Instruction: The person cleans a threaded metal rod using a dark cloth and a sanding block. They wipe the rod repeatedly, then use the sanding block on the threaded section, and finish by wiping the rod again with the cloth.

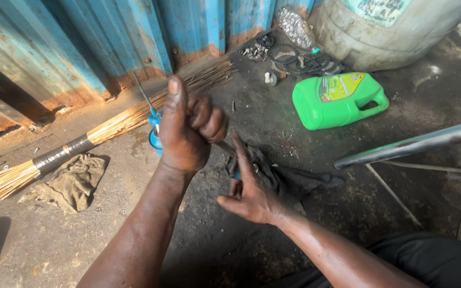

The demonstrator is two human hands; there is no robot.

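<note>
The left hand (190, 128) is clenched in a fist around a thin metal rod (224, 147), thumb up, held above the oily concrete floor (241, 250). The right hand (249, 186) is loose, fingers spread, touching the rod's lower end over a dark greasy rag (289, 178). It looks like a wiping or fitting step; next needs a steady grip. I count one blue oil can (155, 125), one green plastic jug (337, 98), one straw broom (81, 141), two rags, the other a tan cloth (73, 181).
</note>
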